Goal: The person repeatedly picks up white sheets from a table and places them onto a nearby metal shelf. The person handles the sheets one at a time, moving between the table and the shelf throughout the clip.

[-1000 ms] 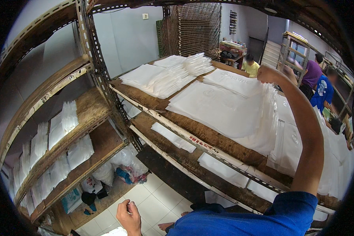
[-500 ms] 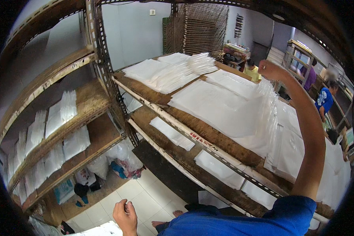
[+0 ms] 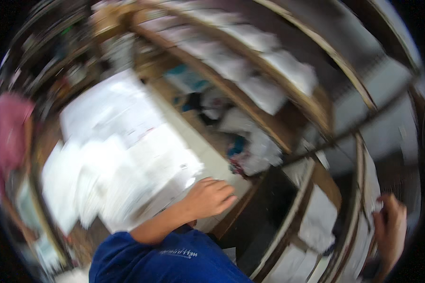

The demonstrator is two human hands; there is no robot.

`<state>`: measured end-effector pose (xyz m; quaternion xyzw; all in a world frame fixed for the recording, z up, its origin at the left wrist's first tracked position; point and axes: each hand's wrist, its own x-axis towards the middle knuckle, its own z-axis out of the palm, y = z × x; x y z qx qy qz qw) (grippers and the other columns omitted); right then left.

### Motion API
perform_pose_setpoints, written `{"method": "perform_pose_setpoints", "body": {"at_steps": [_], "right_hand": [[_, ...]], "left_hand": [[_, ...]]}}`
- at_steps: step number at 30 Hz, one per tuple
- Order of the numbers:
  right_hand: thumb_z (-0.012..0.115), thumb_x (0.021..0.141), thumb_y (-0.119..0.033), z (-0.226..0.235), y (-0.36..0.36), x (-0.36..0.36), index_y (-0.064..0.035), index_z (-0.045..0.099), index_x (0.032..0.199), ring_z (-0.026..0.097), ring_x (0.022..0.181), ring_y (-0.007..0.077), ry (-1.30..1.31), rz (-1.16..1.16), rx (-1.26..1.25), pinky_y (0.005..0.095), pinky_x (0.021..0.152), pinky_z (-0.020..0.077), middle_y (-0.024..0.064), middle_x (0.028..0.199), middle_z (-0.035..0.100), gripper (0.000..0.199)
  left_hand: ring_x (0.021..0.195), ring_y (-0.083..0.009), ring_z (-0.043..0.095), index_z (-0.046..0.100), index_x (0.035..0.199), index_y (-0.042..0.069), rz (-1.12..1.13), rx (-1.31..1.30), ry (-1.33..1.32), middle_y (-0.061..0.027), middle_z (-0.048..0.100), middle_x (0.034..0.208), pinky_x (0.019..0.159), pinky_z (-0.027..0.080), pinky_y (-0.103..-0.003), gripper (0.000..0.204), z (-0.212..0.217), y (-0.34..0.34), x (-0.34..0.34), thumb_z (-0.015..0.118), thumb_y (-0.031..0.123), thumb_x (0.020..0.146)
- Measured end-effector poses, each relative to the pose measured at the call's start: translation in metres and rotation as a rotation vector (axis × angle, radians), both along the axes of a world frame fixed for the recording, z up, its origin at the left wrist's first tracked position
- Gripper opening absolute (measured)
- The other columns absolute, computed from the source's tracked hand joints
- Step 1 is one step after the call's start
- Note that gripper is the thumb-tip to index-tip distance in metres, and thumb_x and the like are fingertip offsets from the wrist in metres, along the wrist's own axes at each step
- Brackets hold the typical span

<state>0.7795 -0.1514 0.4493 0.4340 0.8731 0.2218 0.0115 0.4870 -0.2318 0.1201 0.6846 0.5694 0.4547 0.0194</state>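
My left hand (image 3: 210,195) is beside the near right corner of a large spread of white sheets (image 3: 141,165), its fingers curled in and nothing visible in it. The palm is hidden. At the right edge my right hand (image 3: 391,224) is raised by the shelf rack, thumb and fingers drawn together around a small pale spot that blur keeps me from making out. White sheets or thin bags (image 3: 318,214) lie in stacks on the shelves between my hands. Motion blurs the whole view.
Wooden shelves (image 3: 264,70) with more white stacks run across the top. Clear plastic bags (image 3: 259,146) rest on the floor below them. A dark board (image 3: 274,212) leans near my left hand. At the far left a person in a pink shirt (image 3: 12,141) stands close to the white spread.
My view has swung left, from the loaded rack to the white spread. In the picture, my left hand is farther right and higher; my right hand has dropped towards the right edge.
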Motion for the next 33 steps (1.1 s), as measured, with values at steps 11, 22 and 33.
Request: {"method": "perform_pose_setpoints", "body": {"at_steps": [11,22,33], "right_hand": [[0.062,0.078,-0.008,-0.040,-0.067,-0.226,-0.0038,0.060,0.100,0.057,0.072,0.0267,-0.164,0.868,-0.308,0.0386,0.066,0.0447,0.0114,0.081,0.059,0.022],[0.060,0.090,-0.014,-0.218,0.045,-0.311,-0.0001,0.055,0.107,0.052,0.063,0.0113,0.583,0.660,-1.176,0.0264,0.057,0.0423,0.0004,0.069,0.052,0.023],[0.058,0.094,-0.021,-0.504,0.034,-0.166,-0.0102,0.056,0.093,0.046,0.055,0.0073,1.368,-0.212,-1.397,0.0205,0.048,0.0353,-0.0024,0.066,0.049,0.011]], "left_hand": [[0.066,-0.0265,0.060,0.057,0.079,0.006,0.652,-0.161,-0.025,-0.0084,0.056,0.070,0.066,0.048,-0.037,0.017,0.014,-0.172,-0.080,0.062,0.021,0.086],[0.065,-0.0282,0.059,0.062,0.089,0.004,1.047,-0.254,-0.019,-0.0090,0.058,0.072,0.065,0.048,-0.038,0.016,0.002,-0.278,-0.103,0.065,0.020,0.083],[0.092,-0.0278,0.057,0.063,0.097,0.004,1.147,-0.231,0.034,-0.0109,0.059,0.100,0.079,0.046,-0.038,0.023,-0.018,-0.284,-0.141,0.071,0.015,0.078]]}}
